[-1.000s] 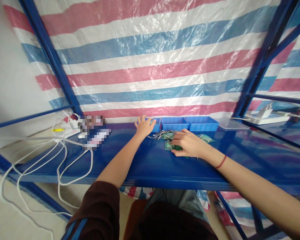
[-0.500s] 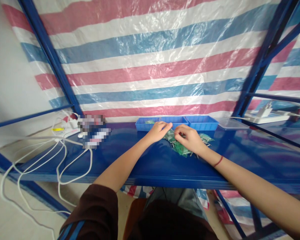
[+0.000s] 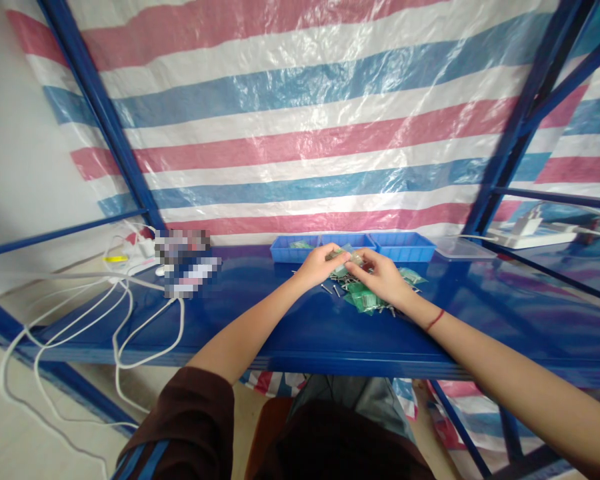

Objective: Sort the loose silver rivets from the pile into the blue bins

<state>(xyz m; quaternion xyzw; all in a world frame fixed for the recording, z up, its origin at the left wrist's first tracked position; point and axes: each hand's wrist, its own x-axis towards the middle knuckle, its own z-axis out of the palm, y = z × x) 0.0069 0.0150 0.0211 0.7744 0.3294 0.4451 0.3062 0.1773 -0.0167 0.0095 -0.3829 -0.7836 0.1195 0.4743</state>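
Note:
My left hand and my right hand meet over a pile on the blue tabletop, fingers closed on a small clear plastic bag between them. The bag's contents are too small to make out. Beneath and beside my right hand lie green-tinted plastic bags mixed with metal screws. A few loose screws rest on the surface just below my left hand. Part of the pile is hidden by my fingers.
Behind my hands stands a row of blue bins; the left one holds a greenish bag. A clear plastic lid lies to their right. White cables hang over the left edge, and a power strip sits far right.
My hands have come together, and the clear bag now shows stretched between their fingers. Loose screws have come into view below my left hand.

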